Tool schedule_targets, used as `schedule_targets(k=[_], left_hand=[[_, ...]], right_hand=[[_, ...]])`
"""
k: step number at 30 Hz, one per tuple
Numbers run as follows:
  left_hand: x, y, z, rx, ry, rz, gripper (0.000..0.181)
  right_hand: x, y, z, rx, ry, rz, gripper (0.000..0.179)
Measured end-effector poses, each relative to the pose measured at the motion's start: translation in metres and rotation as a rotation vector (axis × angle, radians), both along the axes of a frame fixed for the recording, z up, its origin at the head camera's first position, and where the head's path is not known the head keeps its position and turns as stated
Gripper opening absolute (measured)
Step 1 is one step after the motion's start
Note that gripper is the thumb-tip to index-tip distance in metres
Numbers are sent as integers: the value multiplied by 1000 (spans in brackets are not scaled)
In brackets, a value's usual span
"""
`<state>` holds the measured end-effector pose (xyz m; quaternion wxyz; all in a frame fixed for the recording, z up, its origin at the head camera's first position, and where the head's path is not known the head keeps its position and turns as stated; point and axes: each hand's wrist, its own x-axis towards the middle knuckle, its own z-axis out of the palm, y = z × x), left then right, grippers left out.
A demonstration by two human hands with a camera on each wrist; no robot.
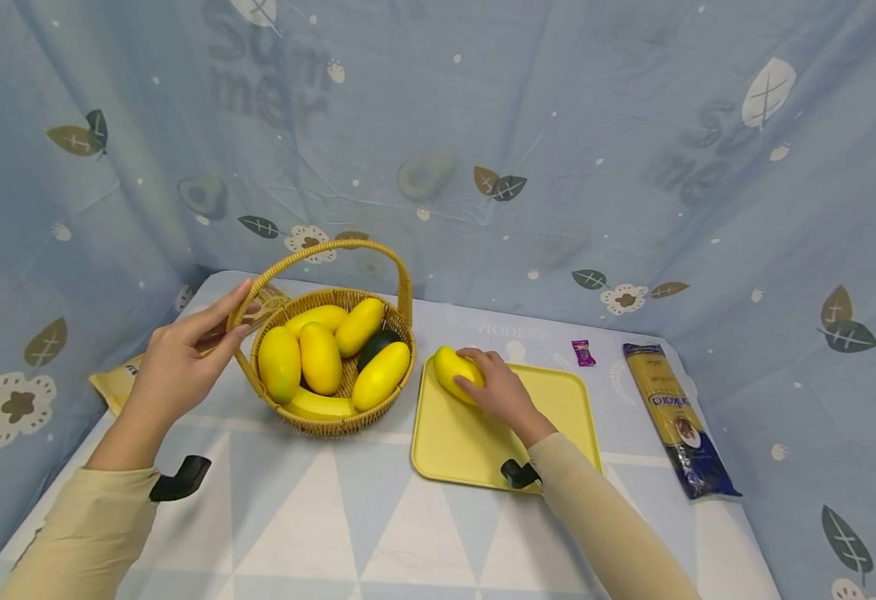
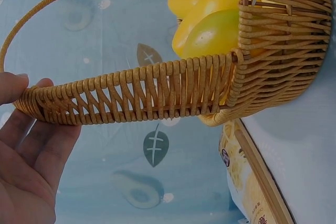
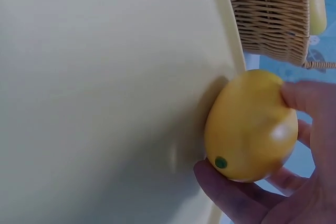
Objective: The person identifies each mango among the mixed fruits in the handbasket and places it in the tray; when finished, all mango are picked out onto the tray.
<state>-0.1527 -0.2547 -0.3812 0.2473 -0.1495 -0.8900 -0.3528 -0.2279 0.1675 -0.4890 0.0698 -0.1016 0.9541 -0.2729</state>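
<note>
A yellow fruit (image 1: 447,368) is gripped between the thumb and fingers of the right hand (image 1: 503,392); whether the yellow tray (image 1: 475,450) below those fingers is touched by it cannot quite be told. The handle (image 1: 355,244) of a wicker basket (image 1: 336,426) is pinched by the left hand (image 1: 186,358). Between both hands' fingers, more yellow fruits (image 1: 321,358) are held in the basket. Right of the right fingers, a purple packet (image 1: 583,353) is seen.

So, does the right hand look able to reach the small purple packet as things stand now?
Probably yes, though the right hand would first need to release the yellow fruit it holds. The purple packet lies uncovered just beyond the tray, and nothing seems to block the way.
</note>
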Motion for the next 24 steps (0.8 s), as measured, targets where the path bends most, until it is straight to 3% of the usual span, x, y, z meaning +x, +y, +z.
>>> schedule_targets(k=[18, 24], left_hand=[[0, 0, 0, 10, -3, 5, 78], [0, 0, 0, 21, 1, -2, 76]], right_hand=[[1, -3, -1, -34, -79, -23, 58], [1, -2, 0, -22, -66, -20, 57]])
